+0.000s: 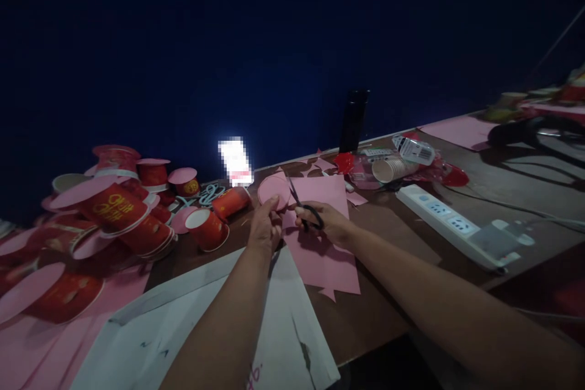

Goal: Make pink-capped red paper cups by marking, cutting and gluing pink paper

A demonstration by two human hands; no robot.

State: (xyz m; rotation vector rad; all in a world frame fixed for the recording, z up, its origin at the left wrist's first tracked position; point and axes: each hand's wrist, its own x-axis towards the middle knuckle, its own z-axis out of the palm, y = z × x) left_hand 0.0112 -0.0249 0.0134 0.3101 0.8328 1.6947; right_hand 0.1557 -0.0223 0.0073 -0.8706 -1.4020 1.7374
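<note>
My left hand (265, 223) pinches a round pink paper disc (273, 189) by its lower edge. In my right hand (333, 224) is a pair of scissors (312, 216) with dark handles; the blades point up and lie close beside the disc's right edge. Whether the blades touch the paper I cannot tell. Under both hands lies a sheet of pink paper (325, 265) with a ragged lower corner. A red paper cup (208, 230) leans on its side left of my left hand, with another red cup (232, 201) lying behind it.
Several red cups with pink discs (121, 207) are heaped at left. A white board (183, 317) lies in front. At right are a power strip (439, 219) and a plastic-wrapped stack of cups (393, 167). A dark bottle (354, 120) and a bright screen (235, 161) stand at the back.
</note>
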